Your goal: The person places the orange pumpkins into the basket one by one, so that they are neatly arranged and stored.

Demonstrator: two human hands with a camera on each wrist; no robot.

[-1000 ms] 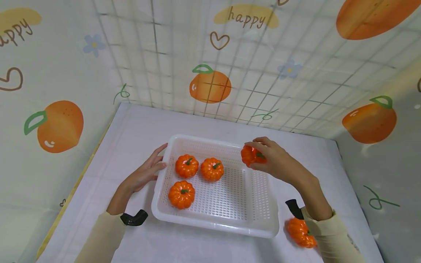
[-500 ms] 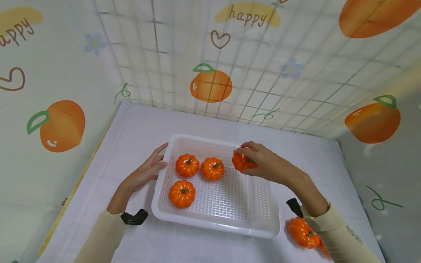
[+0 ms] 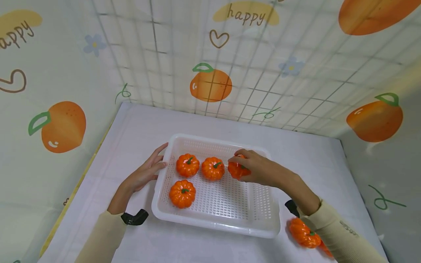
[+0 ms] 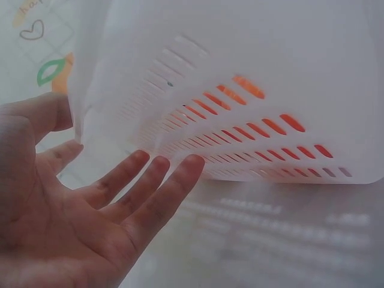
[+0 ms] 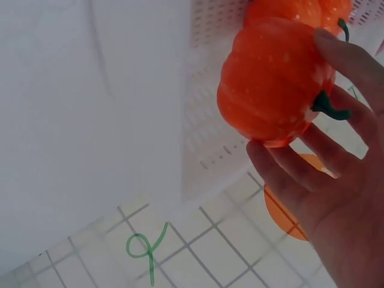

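Right grip [image 3: 258,168] is pinching glossy orange ribbed pumpkin [image 3: 233,170] over white perforated plastic basket's [image 3: 217,227] one o'clock, left grip [image 3: 144,176] is resting relaxed at nine, and overshooting toward nine could be bumping neighbouring pumpkin [image 3: 212,171].

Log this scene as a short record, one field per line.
Left hand: fingertips touching the basket at its left side
Right hand: gripping the held pumpkin
Held pumpkin: right of the two far pumpkins; contact with basket floor unclear
Also in basket: the two far pumpkins, one near pumpkin
Outside basket: two outer pumpkins to its right, one mostly hidden by a sleeve
Basket: white, perforated
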